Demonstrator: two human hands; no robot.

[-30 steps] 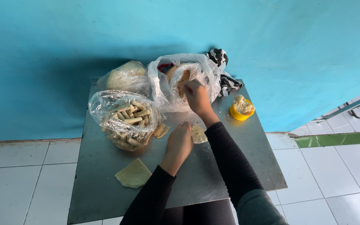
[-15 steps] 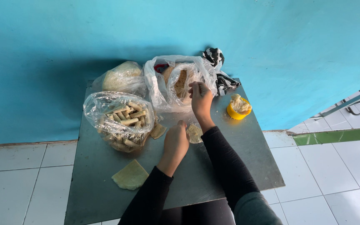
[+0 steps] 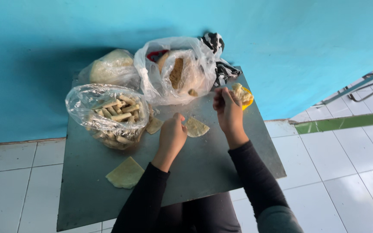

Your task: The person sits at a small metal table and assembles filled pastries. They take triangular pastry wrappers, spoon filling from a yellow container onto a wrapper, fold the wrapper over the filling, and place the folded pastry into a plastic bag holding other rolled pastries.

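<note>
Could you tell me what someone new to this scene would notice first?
Probably the two hands at the centre of the grey table: the left hand rests by a pale wrapper piece, and the right hand is raised beside it. Next, the clear bag of rolled sticks at the left, against the bright blue wall.

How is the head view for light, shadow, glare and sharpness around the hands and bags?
Head view: soft daylight, with a broad dark shadow on the blue wall behind the bags; white glare on the clear bag of rolls and the middle bag partly hides their contents; left hand and right hand slightly soft; wide-angle tilt skews the grey table and floor tiles.
</note>
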